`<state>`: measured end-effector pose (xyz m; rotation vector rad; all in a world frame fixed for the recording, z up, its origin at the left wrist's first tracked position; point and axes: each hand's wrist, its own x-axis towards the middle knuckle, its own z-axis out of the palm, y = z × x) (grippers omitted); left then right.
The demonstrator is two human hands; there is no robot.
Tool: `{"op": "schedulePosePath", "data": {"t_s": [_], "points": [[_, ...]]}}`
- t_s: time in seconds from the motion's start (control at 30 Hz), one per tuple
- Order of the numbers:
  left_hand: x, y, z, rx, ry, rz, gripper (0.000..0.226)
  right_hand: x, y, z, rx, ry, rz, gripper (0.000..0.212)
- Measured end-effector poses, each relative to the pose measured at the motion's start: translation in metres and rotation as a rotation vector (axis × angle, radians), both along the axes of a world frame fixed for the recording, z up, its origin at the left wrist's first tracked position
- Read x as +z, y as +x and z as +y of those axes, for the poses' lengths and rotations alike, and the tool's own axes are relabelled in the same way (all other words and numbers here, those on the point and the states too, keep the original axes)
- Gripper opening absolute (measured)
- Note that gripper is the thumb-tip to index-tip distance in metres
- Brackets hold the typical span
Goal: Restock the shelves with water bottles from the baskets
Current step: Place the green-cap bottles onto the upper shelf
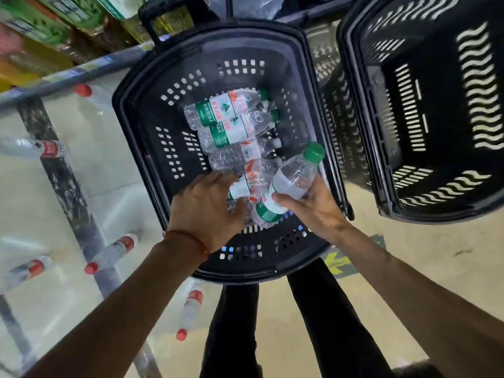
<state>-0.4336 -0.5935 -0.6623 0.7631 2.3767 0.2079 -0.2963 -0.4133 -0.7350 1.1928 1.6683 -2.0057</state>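
A black plastic basket [152, 148] stands on the floor in front of me with several green-capped water bottles [226, 110] lying in it. My right hand [313, 205] grips one green-capped bottle [294, 178] round its middle, lifted above the others with its cap pointing up and right. My left hand [207, 203] reaches down into the basket and its fingers curl round another bottle [242, 186] lying there. A red thread sits on the left wrist.
A second black basket [425, 110] stands to the right, nothing visible inside. On the left runs a shelf [68, 186] with red-capped bottles [109, 255] lying on it. Coloured drink packs [41, 31] fill the shelf further back. My legs stand below the basket.
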Motion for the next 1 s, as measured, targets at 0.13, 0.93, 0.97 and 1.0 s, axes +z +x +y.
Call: {"op": "schedulePosePath", "data": {"t_s": [0.13, 0.93, 0.97, 1.0], "points": [[0.000, -0.008, 0.000, 0.014, -0.015, -0.030, 0.048, 0.016, -0.001, 0.017, -0.008, 0.023, 0.028, 0.072], [-0.225, -0.103, 0.045, -0.403, -0.163, 0.148, 0.078, -0.039, -0.021, -0.027, -0.093, 0.392, -0.097, 0.077], [-0.231, -0.103, 0.044, -0.442, -0.200, 0.132, 0.081, -0.037, -0.020, -0.027, -0.096, 0.397, -0.104, 0.078], [-0.236, -0.103, 0.043, -0.451, -0.228, 0.105, 0.084, -0.036, -0.020, -0.027, -0.100, 0.390, -0.110, 0.079]]}}
